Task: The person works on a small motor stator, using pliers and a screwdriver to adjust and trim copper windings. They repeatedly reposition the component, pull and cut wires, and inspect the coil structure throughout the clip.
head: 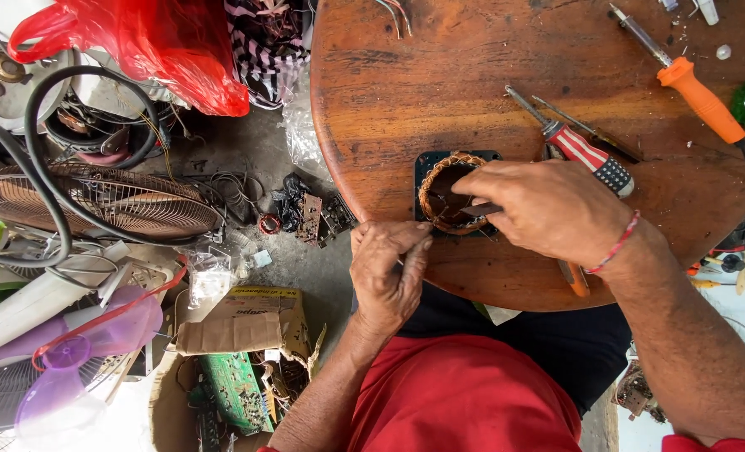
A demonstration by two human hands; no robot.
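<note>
A square dark motor stator [439, 167] with a ring of copper winding lies near the front edge of a round wooden table [439, 75]. My right hand [548, 205] rests over its right side and grips a thin dark tool whose tip reaches into the winding. My left hand [386, 268] is at the table's edge just below the stator, fingers pinched together on what looks like a fine wire.
A striped-handle screwdriver [586, 155] and an orange-handled soldering iron [694, 92] lie on the table. On the floor at left are a fan grille [113, 201], black cable, a red plastic bag [155, 42], and a cardboard box [238, 335] with circuit boards.
</note>
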